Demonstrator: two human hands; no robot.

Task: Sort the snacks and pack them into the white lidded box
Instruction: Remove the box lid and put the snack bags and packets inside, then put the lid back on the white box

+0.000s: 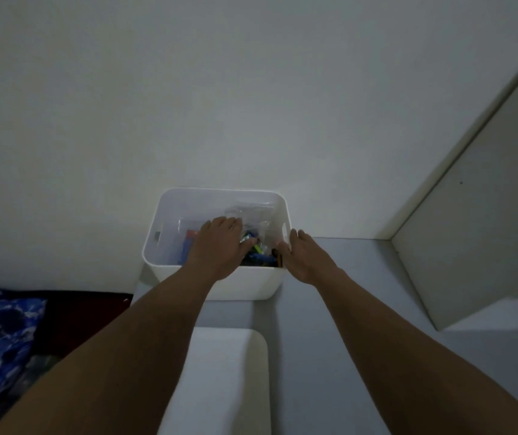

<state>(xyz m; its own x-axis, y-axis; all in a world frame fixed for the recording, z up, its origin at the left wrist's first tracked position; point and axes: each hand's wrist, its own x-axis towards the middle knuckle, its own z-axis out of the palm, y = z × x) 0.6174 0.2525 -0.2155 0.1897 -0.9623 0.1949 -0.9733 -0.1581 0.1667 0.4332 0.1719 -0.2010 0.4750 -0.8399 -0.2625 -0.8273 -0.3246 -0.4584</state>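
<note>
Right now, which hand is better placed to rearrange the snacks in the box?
Left. The left hand is already inside the box, resting on the snacks. The right hand is only at the box's right rim.

White box (pixel 169 215): open-topped, rounded corners, slot handle in left and right walls, upright at far edge of desk (pixel 345 277). Snacks (pixel 256 251) inside: coloured wrappers heaped near-right, clear packets (pixel 251 211) far-right. White lid (pixel 229 372) off, flat, nearer than box.
</note>
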